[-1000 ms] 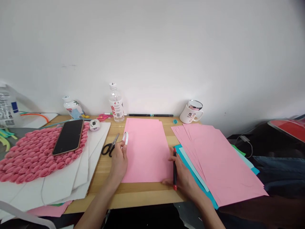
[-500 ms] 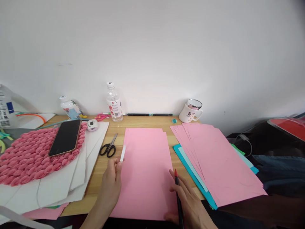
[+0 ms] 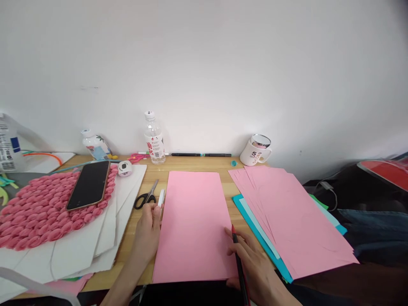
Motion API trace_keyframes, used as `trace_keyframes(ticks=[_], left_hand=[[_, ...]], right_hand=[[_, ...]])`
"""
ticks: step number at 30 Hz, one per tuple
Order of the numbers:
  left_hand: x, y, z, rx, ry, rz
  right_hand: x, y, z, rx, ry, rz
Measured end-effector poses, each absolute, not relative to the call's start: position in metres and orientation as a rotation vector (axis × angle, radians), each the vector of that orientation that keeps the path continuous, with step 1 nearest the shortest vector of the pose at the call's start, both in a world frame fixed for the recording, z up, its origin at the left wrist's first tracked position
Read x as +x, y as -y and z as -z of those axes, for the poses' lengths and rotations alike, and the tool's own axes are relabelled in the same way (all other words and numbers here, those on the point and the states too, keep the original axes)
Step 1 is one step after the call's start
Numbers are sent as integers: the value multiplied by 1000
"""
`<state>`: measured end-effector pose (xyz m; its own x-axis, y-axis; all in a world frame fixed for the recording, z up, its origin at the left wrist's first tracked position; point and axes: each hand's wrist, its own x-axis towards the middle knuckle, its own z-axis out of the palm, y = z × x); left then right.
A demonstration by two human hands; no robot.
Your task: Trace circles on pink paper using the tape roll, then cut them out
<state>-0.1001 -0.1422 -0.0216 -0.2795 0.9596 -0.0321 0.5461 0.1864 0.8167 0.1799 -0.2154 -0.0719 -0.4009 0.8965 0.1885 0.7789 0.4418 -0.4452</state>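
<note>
A stack of pink paper point(image 3: 194, 225) lies upright in front of me, its sides nearly squared. My left hand point(image 3: 148, 227) is closed on a slim white stick point(image 3: 161, 196) and rests against the stack's left edge. What the stick is, I cannot make out. At the lower right edge of the paper, my right hand point(image 3: 253, 261) holds a black pen with a red tip point(image 3: 238, 261), the tip pointing away from me. Its fingers touch the paper's side while the pen lies across them. Black-handled scissors point(image 3: 146, 197) lie just beyond my left hand.
On the left, a phone point(image 3: 89, 183) lies on a mat of pink paper petals point(image 3: 38, 216) over white sheets point(image 3: 76, 250). More pink sheets point(image 3: 296, 216) lie on blue paper to the right. A water bottle point(image 3: 155, 142), black pens point(image 3: 200, 154) and a mug point(image 3: 254, 151) stand or lie by the wall.
The pink stack's lower edge has moved away from me and its sheets line up more evenly. My left hand has shifted slightly left, bringing the white stick off the paper.
</note>
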Motion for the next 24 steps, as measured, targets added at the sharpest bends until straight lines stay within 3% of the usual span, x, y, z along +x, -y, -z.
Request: trace_keyframes(ticks=[12,24], left_hand=[[-90,122,-2,1870,-1806,-1031],[-79,67,49,2021,-1762,-1152]], right_hand=[[180,184,48,-1528,2180,-567],[154,85,66,-1644,1743,-524]])
